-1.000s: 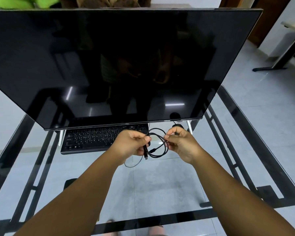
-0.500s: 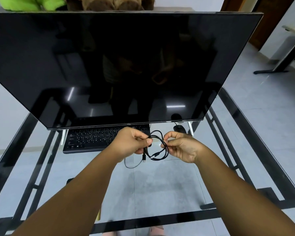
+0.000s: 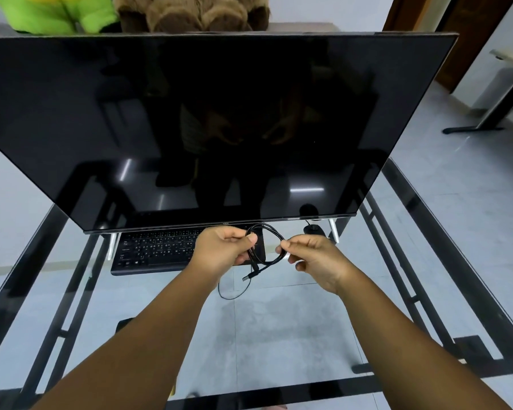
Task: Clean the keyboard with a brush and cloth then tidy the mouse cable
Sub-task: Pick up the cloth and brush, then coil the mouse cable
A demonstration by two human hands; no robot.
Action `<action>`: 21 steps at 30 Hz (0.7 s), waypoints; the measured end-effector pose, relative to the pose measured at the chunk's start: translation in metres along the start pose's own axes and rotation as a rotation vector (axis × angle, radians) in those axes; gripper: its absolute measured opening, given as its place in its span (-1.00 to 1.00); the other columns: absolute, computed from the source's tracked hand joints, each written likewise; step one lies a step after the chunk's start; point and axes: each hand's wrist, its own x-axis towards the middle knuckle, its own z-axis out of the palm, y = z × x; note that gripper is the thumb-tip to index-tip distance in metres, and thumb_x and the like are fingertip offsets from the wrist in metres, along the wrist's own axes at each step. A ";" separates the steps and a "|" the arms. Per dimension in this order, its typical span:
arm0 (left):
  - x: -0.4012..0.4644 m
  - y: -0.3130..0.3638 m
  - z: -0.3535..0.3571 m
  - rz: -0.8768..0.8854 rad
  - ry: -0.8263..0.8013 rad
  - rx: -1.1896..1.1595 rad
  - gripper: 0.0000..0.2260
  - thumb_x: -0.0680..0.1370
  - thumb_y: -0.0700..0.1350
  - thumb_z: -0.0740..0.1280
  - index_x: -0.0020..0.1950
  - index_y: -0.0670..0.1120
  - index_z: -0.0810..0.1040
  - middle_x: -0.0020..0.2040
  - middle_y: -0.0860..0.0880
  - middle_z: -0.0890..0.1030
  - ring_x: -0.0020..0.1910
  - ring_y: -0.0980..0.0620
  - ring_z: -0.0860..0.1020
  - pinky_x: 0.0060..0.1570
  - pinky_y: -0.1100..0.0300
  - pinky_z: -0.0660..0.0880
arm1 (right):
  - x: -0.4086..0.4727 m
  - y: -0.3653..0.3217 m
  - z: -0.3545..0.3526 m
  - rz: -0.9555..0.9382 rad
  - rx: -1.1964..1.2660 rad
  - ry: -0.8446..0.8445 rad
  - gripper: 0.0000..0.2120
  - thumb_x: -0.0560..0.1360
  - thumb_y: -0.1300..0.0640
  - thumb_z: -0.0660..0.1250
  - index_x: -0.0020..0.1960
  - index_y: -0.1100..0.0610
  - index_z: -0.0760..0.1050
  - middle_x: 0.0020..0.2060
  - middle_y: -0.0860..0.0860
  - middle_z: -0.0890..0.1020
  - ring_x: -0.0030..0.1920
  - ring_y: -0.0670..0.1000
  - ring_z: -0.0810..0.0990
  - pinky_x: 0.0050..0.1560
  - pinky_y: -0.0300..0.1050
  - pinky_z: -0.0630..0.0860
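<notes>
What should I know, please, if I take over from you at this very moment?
Left hand grips one side of the coiled mouse cable; right hand pinches the other side. The plug end hangs loose below the coil, and a thin strand loops down onto the glass table.
The mouse sits by the monitor, right of the keyboard.
No brush or cloth in view; whether the keyboard was cleaned cannot be told.
Left: finish coiling the cable, secure it and set it down.

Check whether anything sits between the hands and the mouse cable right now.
Nothing does: the left hand grips the coiled mouse cable on one side and the right hand pinches the other, just in front of the keyboard.
</notes>
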 end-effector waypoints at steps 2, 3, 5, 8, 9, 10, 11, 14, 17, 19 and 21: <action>0.002 -0.003 0.001 -0.011 0.014 0.037 -0.92 0.48 -0.14 0.47 -0.08 -0.13 0.66 -0.20 -0.08 0.71 -0.30 0.06 0.65 -0.29 0.29 0.51 | 0.002 -0.001 -0.002 0.025 0.010 -0.004 -0.85 0.53 0.12 0.38 -0.11 0.16 0.69 -0.17 0.04 0.66 -0.26 -0.02 0.51 -0.23 -0.20 0.43; 0.003 -0.005 0.002 -0.018 0.013 0.028 -0.91 0.48 -0.15 0.47 -0.07 -0.15 0.66 -0.20 -0.08 0.71 -0.31 0.06 0.65 -0.31 0.30 0.51 | 0.002 -0.002 -0.002 0.037 0.025 -0.012 -0.86 0.54 0.14 0.38 -0.11 0.18 0.68 -0.21 0.05 0.66 -0.30 -0.02 0.53 -0.27 -0.21 0.45; 0.005 -0.007 0.005 -0.040 -0.001 -0.030 -0.92 0.49 -0.18 0.45 -0.08 -0.19 0.65 -0.20 -0.13 0.71 -0.31 0.04 0.66 -0.31 0.31 0.54 | 0.003 -0.004 -0.002 0.056 0.052 -0.010 -0.88 0.53 0.19 0.38 -0.10 0.23 0.65 -0.30 0.07 0.64 -0.35 -0.01 0.57 -0.33 -0.24 0.50; 0.006 -0.010 0.008 -0.084 -0.035 -0.104 -0.91 0.49 -0.22 0.44 -0.06 -0.24 0.63 -0.16 -0.19 0.71 -0.26 -0.02 0.69 -0.30 0.31 0.57 | 0.005 -0.004 -0.004 0.080 0.089 0.033 -0.91 0.50 0.25 0.41 -0.11 0.29 0.62 -0.38 0.10 0.63 -0.37 -0.01 0.62 -0.36 -0.27 0.55; 0.007 -0.012 0.009 -0.093 -0.046 -0.122 -0.91 0.49 -0.23 0.44 -0.05 -0.24 0.63 -0.15 -0.21 0.70 -0.25 -0.03 0.69 -0.31 0.31 0.57 | 0.007 -0.002 -0.005 0.088 0.096 0.048 -0.91 0.50 0.26 0.42 -0.11 0.30 0.62 -0.38 0.12 0.64 -0.37 0.00 0.64 -0.36 -0.26 0.56; 0.008 -0.013 0.011 -0.101 -0.050 -0.135 -0.91 0.49 -0.24 0.45 -0.05 -0.23 0.63 -0.15 -0.21 0.70 -0.25 -0.03 0.69 -0.31 0.31 0.57 | 0.007 0.000 -0.005 0.098 0.103 0.063 -0.91 0.49 0.26 0.43 -0.12 0.30 0.62 -0.38 0.14 0.64 -0.36 0.01 0.65 -0.35 -0.25 0.57; 0.009 -0.015 0.013 -0.108 -0.047 -0.142 -0.90 0.48 -0.24 0.45 -0.04 -0.22 0.63 -0.15 -0.20 0.70 -0.26 -0.03 0.69 -0.32 0.31 0.56 | 0.008 0.004 -0.006 0.108 0.111 0.084 -0.92 0.48 0.26 0.43 -0.12 0.30 0.62 -0.37 0.16 0.65 -0.35 0.02 0.66 -0.34 -0.24 0.58; 0.016 -0.018 0.019 -0.113 -0.032 -0.113 -0.81 0.45 -0.24 0.49 0.04 -0.17 0.60 -0.12 -0.19 0.70 -0.23 -0.04 0.68 -0.32 0.31 0.55 | 0.012 0.018 -0.008 0.140 0.179 0.177 -0.93 0.49 0.30 0.42 -0.10 0.32 0.59 -0.36 0.19 0.63 -0.37 0.03 0.67 -0.34 -0.22 0.59; 0.029 -0.026 0.027 -0.114 -0.051 -0.057 -0.75 0.44 -0.26 0.48 0.09 -0.12 0.58 -0.08 -0.14 0.70 -0.17 -0.03 0.66 -0.30 0.31 0.53 | 0.019 0.036 -0.009 0.185 0.278 0.289 -0.96 0.49 0.34 0.41 -0.13 0.31 0.57 -0.40 0.16 0.63 -0.38 0.04 0.68 -0.35 -0.22 0.61; 0.038 -0.033 0.034 -0.115 -0.068 -0.034 -0.78 0.48 -0.29 0.43 0.10 -0.12 0.59 -0.03 -0.14 0.69 -0.15 -0.02 0.65 -0.32 0.34 0.49 | 0.025 0.045 -0.010 0.204 0.330 0.344 -0.96 0.49 0.36 0.40 -0.13 0.33 0.55 -0.42 0.16 0.63 -0.38 0.05 0.68 -0.33 -0.21 0.63; 0.049 -0.042 0.042 -0.124 -0.078 0.000 -0.81 0.52 -0.30 0.34 0.08 -0.08 0.59 0.02 -0.12 0.68 -0.09 -0.03 0.65 -0.27 0.33 0.49 | 0.031 0.055 -0.012 0.229 0.382 0.394 -0.95 0.50 0.37 0.38 -0.13 0.35 0.54 -0.40 0.17 0.63 -0.37 0.05 0.67 -0.30 -0.20 0.65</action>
